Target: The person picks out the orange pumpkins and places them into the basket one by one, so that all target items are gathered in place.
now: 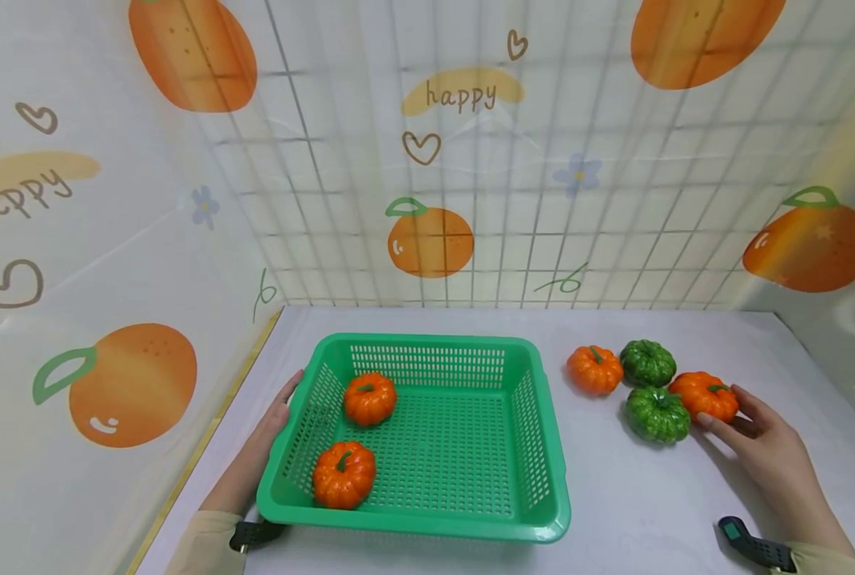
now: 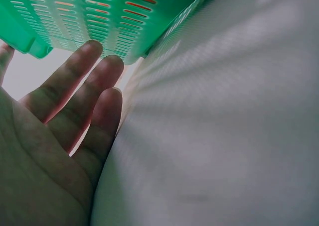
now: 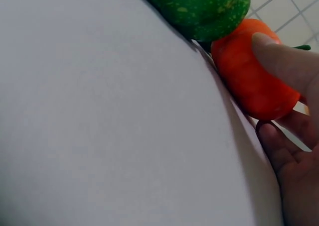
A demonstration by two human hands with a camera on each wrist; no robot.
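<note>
Toward the right edge of the worktop point(image 1: 636, 495), the right hand point(image 1: 773, 447) pinches an orange pumpkin point(image 1: 701, 395) between thumb and fingers, just beside a green pumpkin point(image 1: 658, 415). A second green pumpkin point(image 1: 647, 363) and a loose orange pumpkin point(image 1: 595, 370) lie nearer the far edge. By the left edge, the left hand point(image 1: 272, 423), fingers extended and gripping nothing, flanks the green basket point(image 1: 413, 519), where two orange pumpkins point(image 1: 344, 479) sit leftward

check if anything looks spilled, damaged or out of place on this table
Nothing stands out. The green basket sits upright on the white table, with two orange pumpkins inside. To its right are two green pumpkins, a loose orange pumpkin and another orange one held by the right hand. No spill or damage shows.
</note>
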